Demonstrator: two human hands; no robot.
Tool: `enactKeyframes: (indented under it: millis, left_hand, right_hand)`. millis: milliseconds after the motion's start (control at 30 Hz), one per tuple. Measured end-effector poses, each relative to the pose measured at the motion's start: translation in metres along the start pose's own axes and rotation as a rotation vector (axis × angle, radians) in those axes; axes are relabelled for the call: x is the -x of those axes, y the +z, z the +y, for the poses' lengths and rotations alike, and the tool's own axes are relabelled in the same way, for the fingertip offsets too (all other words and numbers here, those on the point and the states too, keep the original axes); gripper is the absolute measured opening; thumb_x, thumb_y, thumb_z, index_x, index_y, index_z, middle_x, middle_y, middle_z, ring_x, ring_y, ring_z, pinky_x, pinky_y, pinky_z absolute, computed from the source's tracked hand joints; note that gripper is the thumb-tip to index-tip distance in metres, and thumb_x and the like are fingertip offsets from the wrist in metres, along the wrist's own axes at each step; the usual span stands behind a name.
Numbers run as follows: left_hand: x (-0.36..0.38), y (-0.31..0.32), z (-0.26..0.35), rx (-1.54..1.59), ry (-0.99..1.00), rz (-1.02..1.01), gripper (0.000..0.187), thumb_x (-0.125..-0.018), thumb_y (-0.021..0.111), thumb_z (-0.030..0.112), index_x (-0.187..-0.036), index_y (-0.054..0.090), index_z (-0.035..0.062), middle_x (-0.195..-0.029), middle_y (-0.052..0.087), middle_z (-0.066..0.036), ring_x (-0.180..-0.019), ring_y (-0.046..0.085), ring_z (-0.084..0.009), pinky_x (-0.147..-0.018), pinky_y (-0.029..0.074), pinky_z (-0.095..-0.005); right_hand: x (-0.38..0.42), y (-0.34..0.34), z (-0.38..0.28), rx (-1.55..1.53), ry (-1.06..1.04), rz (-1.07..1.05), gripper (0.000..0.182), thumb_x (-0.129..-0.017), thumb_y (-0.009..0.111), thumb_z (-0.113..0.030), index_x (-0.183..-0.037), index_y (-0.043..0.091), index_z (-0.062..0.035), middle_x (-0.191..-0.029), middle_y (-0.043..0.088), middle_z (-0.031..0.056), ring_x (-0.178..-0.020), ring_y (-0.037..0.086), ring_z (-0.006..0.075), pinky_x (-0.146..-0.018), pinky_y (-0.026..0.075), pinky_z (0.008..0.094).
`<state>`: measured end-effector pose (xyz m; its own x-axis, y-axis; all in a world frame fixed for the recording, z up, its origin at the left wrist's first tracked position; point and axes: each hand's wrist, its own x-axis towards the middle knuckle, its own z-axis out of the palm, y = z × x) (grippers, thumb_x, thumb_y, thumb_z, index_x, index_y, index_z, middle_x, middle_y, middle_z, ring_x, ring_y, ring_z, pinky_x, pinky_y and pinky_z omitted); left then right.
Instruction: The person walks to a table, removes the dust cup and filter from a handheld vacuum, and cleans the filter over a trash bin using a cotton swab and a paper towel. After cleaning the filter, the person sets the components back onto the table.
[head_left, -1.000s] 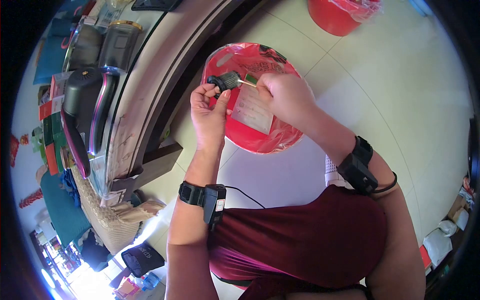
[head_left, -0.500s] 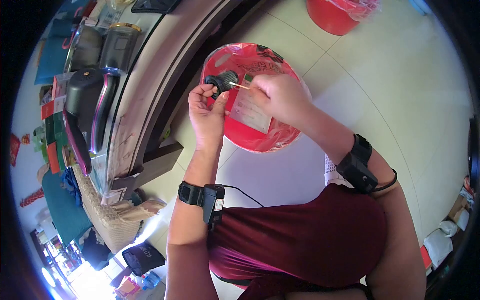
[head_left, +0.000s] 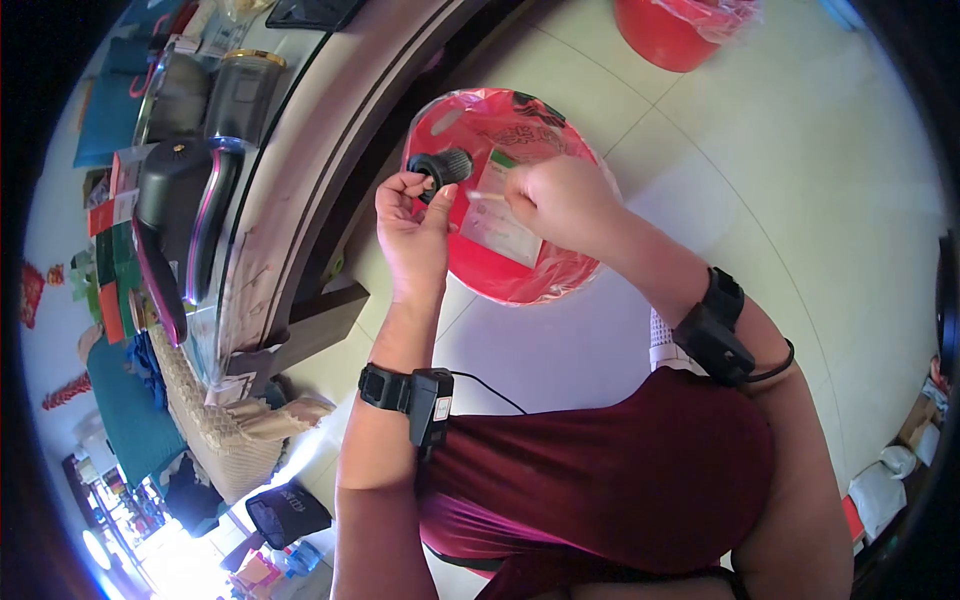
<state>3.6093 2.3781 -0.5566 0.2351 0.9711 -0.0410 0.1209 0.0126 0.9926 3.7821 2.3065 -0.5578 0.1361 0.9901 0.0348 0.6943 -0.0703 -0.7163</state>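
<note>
My left hand (head_left: pixel 418 212) pinches the rim of a black pleated filter (head_left: pixel 447 170) over a red bin (head_left: pixel 480 275) lined with a clear bag. Just to its right, my right hand (head_left: pixel 562 200) grips a thin cotton swab (head_left: pixel 487 196), its white tip blurred and a small distance from the filter. A white packet with a green edge (head_left: pixel 500 232) lies inside the bin, beneath both hands.
A glass-topped table (head_left: pixel 300 150) at the left bears a dark handheld vacuum (head_left: pixel 172 195) and a transparent dust cup (head_left: pixel 243 95). Another red bin (head_left: pixel 665 35) stands at the top. A black bag (head_left: pixel 288 515) is at the lower left.
The swab tip has moved away from the filter, and my right hand has shifted slightly down and right. My left hand still holds the filter, now turned a little.
</note>
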Motion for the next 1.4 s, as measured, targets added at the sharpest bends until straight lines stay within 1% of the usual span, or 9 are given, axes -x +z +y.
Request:
enactKeyframes:
  millis: [67, 167, 367, 567, 667, 967, 1067, 1167, 1400]
  left_hand:
    - [-0.002, -0.001, 0.001, 0.022, 0.022, 0.017, 0.035, -0.080, 0.069, -0.005, -0.105, 0.048, 0.0059, -0.099, 0.056, -0.004, -0.075, 0.054, -0.0059, -0.051, 0.049, -0.0188]
    - [0.000, -0.002, 0.000, -0.015, -0.002, 0.020, 0.034, -0.080, 0.069, -0.006, -0.105, 0.048, 0.0062, -0.099, 0.056, -0.004, -0.075, 0.054, -0.0057, -0.052, 0.049, -0.0184]
    - [0.005, 0.000, -0.004, -0.059, 0.020, -0.019, 0.035, -0.079, 0.069, -0.007, -0.104, 0.049, 0.0059, -0.096, 0.056, -0.003, -0.076, 0.054, -0.0059, -0.053, 0.048, -0.0186]
    - [0.002, -0.001, -0.008, -0.067, 0.099, -0.039, 0.036, -0.078, 0.069, -0.008, -0.105, 0.049, 0.0058, -0.096, 0.056, -0.003, -0.078, 0.054, -0.0062, -0.055, 0.049, -0.0182]
    - [0.004, 0.003, 0.001, -0.065, 0.025, -0.028, 0.036, -0.078, 0.068, -0.009, -0.105, 0.049, 0.0057, -0.096, 0.055, -0.003, -0.078, 0.054, -0.0066, -0.054, 0.048, -0.0183]
    - [0.003, 0.002, -0.008, -0.088, 0.080, -0.062, 0.036, -0.081, 0.067, -0.008, -0.108, 0.049, 0.0073, -0.097, 0.059, -0.002, -0.072, 0.054, -0.0048, -0.052, 0.045, -0.0170]
    - [0.002, -0.002, -0.015, -0.094, 0.085, -0.055, 0.037, -0.079, 0.067, -0.010, -0.107, 0.049, 0.0055, -0.096, 0.057, -0.003, -0.081, 0.054, -0.0071, -0.062, 0.047, -0.0191]
    - [0.005, 0.002, -0.006, -0.057, 0.023, -0.086, 0.034, -0.083, 0.066, -0.006, -0.109, 0.049, 0.0062, -0.100, 0.059, -0.002, -0.072, 0.053, -0.0038, -0.053, 0.044, -0.0166]
    - [0.002, -0.001, -0.017, -0.113, 0.108, -0.108, 0.034, -0.085, 0.065, -0.004, -0.113, 0.049, 0.0062, -0.102, 0.060, -0.002, -0.065, 0.052, -0.0029, -0.051, 0.040, -0.0157]
  right_hand:
    - [0.000, -0.003, 0.001, 0.027, -0.005, -0.106, 0.009, -0.080, 0.059, -0.017, -0.083, 0.065, -0.0100, -0.071, 0.063, 0.0131, -0.067, 0.063, 0.0309, -0.061, 0.048, 0.0413]
    - [-0.002, -0.004, -0.001, -0.066, 0.061, 0.109, 0.009, -0.080, 0.059, -0.016, -0.083, 0.065, -0.0103, -0.071, 0.063, 0.0129, -0.067, 0.063, 0.0310, -0.061, 0.048, 0.0416]
    - [0.000, -0.003, 0.002, 0.128, 0.044, -0.079, 0.008, -0.080, 0.059, -0.017, -0.080, 0.064, -0.0102, -0.070, 0.063, 0.0124, -0.068, 0.063, 0.0323, -0.061, 0.048, 0.0427]
    - [-0.001, -0.007, -0.009, -0.029, 0.046, 0.108, 0.007, -0.078, 0.061, -0.017, -0.080, 0.063, -0.0097, -0.068, 0.063, 0.0117, -0.069, 0.063, 0.0327, -0.062, 0.049, 0.0441]
    - [-0.004, 0.012, 0.017, 0.206, 0.134, -0.076, 0.008, -0.079, 0.060, -0.016, -0.082, 0.063, -0.0094, -0.070, 0.064, 0.0123, -0.070, 0.063, 0.0329, -0.063, 0.049, 0.0444]
    - [-0.002, 0.009, 0.015, 0.238, 0.106, 0.081, 0.007, -0.080, 0.059, -0.016, -0.083, 0.063, -0.0104, -0.071, 0.064, 0.0129, -0.070, 0.064, 0.0342, -0.062, 0.050, 0.0463]
    - [-0.003, -0.006, -0.005, 0.103, 0.033, 0.107, 0.006, -0.079, 0.060, -0.016, -0.082, 0.062, -0.0111, -0.072, 0.064, 0.0132, -0.069, 0.064, 0.0345, -0.062, 0.050, 0.0465]
    - [-0.002, 0.005, 0.006, 0.211, 0.090, -0.017, 0.007, -0.079, 0.060, -0.017, -0.081, 0.062, -0.0107, -0.070, 0.063, 0.0130, -0.069, 0.063, 0.0345, -0.062, 0.049, 0.0465]
    - [-0.002, -0.005, -0.009, -0.021, 0.001, 0.099, 0.007, -0.078, 0.061, -0.016, -0.081, 0.061, -0.0091, -0.071, 0.063, 0.0114, -0.068, 0.062, 0.0318, -0.059, 0.048, 0.0439]
